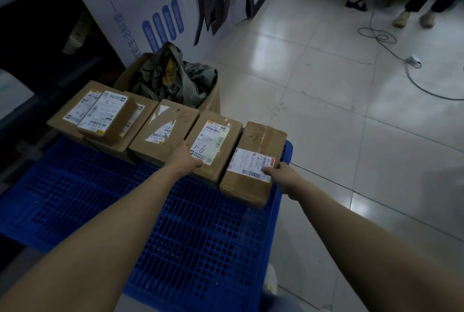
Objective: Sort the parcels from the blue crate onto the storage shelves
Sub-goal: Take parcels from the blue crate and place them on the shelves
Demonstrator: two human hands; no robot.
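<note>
While both bare arms reach forward, left hand (184, 158) lies flat on near-left edge of brown cardboard parcel marked "1-6" (213, 147), fingers spread; whether gripping, cannot tell. Right hand (282, 173) clasps near-right corner of taped brown cardboard parcel with barcode label (252, 163). Both rectangular parcels touching side by side, long axes pointing away from hands, on blue plastic lattice crate (190, 231). Beyond left hand: open cardboard box holding crumpled grey-green fabric (175, 78).

left hand (184, 158) fingers hidden behind parcel (213, 146); label print unreadable.
</note>
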